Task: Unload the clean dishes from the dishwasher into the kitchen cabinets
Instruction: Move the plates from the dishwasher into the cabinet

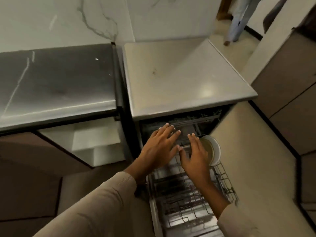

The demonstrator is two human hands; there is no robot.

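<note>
The dishwasher (188,79) stands open below me, its wire lower rack (191,202) pulled out and mostly bare. White plates (215,149) stand on edge at the rack's far right. My left hand (160,147) hovers with fingers spread and straight over the upper rack (193,124), holding nothing. My right hand (195,154) is beside it, fingers straight, its back next to the plates. I cannot tell whether it touches them.
A dark steel counter (56,82) lies to the left, with an open white drawer (85,142) under it. Beige cabinet fronts (282,100) stand to the right. A person (239,19) stands on the floor at the far back.
</note>
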